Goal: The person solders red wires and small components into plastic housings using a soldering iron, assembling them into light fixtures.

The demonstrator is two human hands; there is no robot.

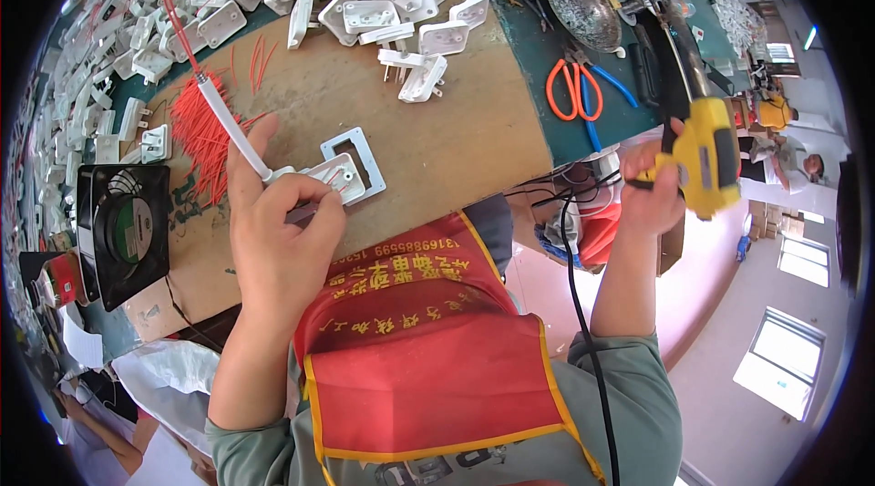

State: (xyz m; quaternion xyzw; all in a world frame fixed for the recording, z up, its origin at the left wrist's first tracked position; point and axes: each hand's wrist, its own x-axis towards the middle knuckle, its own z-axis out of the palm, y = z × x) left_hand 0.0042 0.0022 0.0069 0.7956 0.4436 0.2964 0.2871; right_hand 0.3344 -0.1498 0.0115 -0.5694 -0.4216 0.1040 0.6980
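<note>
My left hand (283, 235) is closed on a white plug housing (344, 178), its open hollow facing up. A white cable (226, 117) runs from the housing past my fingers to the upper left and ends in bare red wires (175, 16). Under the housing lies a flat pale rectangular frame (372, 167) on the brown board. Off to the right, my right hand (652, 199) grips the handle of a yellow and black soldering gun (704, 158). Its metal barrel points up toward a round metal dish (583, 10); its tip is hard to make out.
A heap of short red wires (199, 130) lies on the brown board (456, 144). White plug housings (378, 16) pile up along the far side. Orange-handled scissors (574, 89) and blue-handled pliers (612, 85) lie right. A black fan (126, 235) stands left; a black cord (583, 331) hangs nearby.
</note>
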